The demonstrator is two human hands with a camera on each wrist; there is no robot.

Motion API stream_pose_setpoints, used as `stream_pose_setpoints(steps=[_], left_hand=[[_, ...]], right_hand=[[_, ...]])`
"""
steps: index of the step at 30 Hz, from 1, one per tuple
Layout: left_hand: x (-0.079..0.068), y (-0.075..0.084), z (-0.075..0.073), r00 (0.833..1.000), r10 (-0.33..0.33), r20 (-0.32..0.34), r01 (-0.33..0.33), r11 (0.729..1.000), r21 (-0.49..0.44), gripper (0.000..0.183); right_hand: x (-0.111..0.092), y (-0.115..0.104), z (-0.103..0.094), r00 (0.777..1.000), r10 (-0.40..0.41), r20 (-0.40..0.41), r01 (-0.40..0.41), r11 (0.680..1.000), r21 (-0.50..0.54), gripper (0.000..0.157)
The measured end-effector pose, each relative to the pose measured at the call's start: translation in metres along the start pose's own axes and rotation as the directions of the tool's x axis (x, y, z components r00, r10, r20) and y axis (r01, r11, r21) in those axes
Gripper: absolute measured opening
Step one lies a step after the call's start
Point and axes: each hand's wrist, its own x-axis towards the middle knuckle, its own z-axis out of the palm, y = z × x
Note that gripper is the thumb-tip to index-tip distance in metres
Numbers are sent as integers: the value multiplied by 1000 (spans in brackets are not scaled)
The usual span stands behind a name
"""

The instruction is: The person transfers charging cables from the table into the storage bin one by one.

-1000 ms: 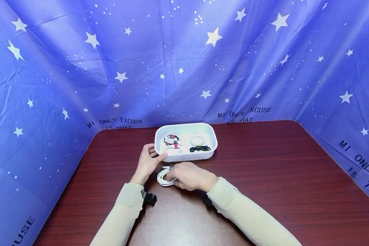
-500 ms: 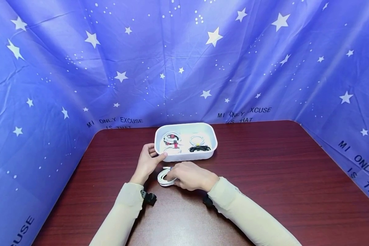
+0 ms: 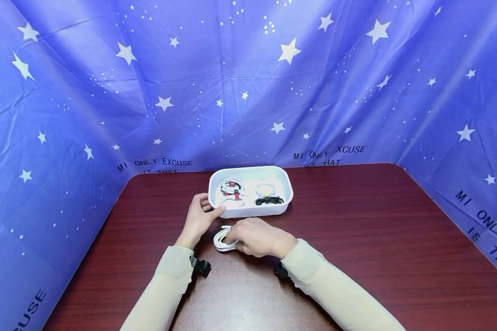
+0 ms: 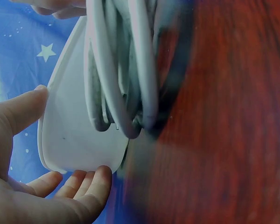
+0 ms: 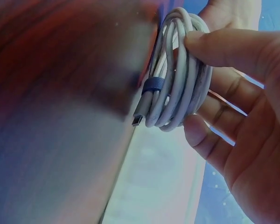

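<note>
My right hand (image 3: pixel 258 236) grips a coiled white cable (image 5: pixel 179 74) just in front of a white plastic box (image 3: pixel 254 211). Thumb and fingers pinch the loops, as the right wrist view shows. A dark blue strap (image 5: pixel 153 84) binds the coil, and a metal plug (image 5: pixel 136 121) sticks out beside it. My left hand (image 3: pixel 196 221) holds the box at its near left corner, thumb at the rim and fingers round the side wall. In the left wrist view the coil hides part of the box.
Inside the box, white coils with red ties (image 3: pixel 232 186) lie at left. A white coil with a yellow tie (image 3: pixel 265 189) and a black cable bundle (image 3: pixel 269 201) lie at right. The dark red table (image 3: pixel 356 230) meets a blue star-printed curtain (image 3: pixel 223 92) behind.
The white coil in my right hand has shifted very slightly to the right and turned a little, showing less of its blue strap. My left hand and the box have stayed put.
</note>
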Motion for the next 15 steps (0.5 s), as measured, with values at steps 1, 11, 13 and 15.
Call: stream_pose_setpoints(steps=[1, 11, 13, 15], left_hand=[[0, 0, 0, 1000, 0, 1, 0, 1000, 2, 66], [1, -2, 1, 1000, 15, -3, -15, 1000, 17, 66], [1, -2, 1, 1000, 16, -1, -16, 1000, 16, 66], [1, -2, 1, 1000, 19, -1, -19, 1000, 15, 65]], right_hand=[[0, 0, -1, 1000, 4, 5, -4, 1000, 3, 18], [-4, 0, -11, 1000, 23, 11, -23, 999, 45, 18], [-5, 0, -14, 999, 32, 4, -32, 998, 48, 18], [-6, 1, -16, 999, 38, -6, -38, 998, 48, 19]])
